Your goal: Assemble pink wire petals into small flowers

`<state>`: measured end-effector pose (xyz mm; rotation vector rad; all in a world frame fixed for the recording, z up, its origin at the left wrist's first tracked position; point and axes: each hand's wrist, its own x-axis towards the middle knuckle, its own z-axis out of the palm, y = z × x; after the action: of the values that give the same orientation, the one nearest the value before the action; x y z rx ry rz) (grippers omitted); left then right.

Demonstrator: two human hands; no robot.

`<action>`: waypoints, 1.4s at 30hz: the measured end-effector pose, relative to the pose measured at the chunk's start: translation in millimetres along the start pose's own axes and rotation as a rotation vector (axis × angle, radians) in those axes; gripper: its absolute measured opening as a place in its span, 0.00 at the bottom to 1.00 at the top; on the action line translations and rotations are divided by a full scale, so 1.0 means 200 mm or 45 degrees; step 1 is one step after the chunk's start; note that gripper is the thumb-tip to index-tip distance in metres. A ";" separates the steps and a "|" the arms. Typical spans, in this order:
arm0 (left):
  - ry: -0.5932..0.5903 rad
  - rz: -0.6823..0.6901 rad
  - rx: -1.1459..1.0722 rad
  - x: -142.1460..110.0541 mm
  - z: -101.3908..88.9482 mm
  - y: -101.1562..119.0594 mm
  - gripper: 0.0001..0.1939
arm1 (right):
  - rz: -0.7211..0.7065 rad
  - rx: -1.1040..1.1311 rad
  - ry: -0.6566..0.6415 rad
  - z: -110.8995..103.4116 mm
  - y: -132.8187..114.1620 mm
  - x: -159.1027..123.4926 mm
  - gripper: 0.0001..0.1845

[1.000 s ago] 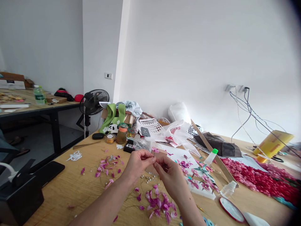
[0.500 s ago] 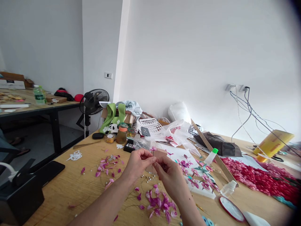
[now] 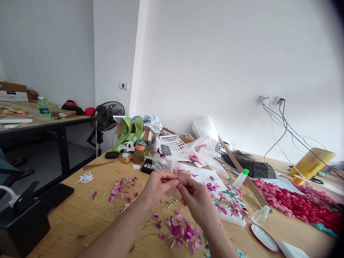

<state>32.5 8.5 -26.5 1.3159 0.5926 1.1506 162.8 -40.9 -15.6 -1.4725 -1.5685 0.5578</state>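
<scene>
My left hand (image 3: 160,184) and my right hand (image 3: 194,193) meet fingertip to fingertip above the middle of the table. Both are closed in a pinch on the thin stem of a small pink flower (image 3: 178,170), whose head pokes up above the fingers. Below my right wrist lies a heap of magenta petals (image 3: 184,231). Loose white pearl beads (image 3: 170,204) are scattered beneath the hands. To the left rests a looser group of pink petals with wires (image 3: 120,188). Finished-looking pink and purple flowers (image 3: 221,208) stand on a white block right of my right hand.
A green-capped bottle (image 3: 241,178), a wooden strip (image 3: 245,179) and a mass of red and pink flowers (image 3: 298,197) are on the right. A jar (image 3: 139,152), a black box (image 3: 147,166) and plastic bags (image 3: 206,150) crowd the back. A black device (image 3: 21,225) sits front left.
Both hands have shifted slightly to the right, carrying the flower with them. The pinch on the stem stays. The objects on the table look unmoved.
</scene>
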 end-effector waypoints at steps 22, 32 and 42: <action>0.076 0.133 0.025 0.01 0.00 -0.02 0.10 | -0.132 -0.090 0.082 0.01 0.00 -0.01 0.14; -0.088 0.084 -0.017 0.02 -0.02 -0.02 0.10 | -0.107 -0.098 0.068 0.00 -0.01 -0.01 0.15; 0.031 -0.059 -0.184 0.03 -0.04 -0.04 0.10 | -0.058 -0.063 0.031 -0.04 0.02 0.00 0.14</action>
<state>31.1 18.0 -34.5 1.1608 0.5444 1.1514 171.5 -42.4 -15.8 -1.4713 -1.6034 0.4759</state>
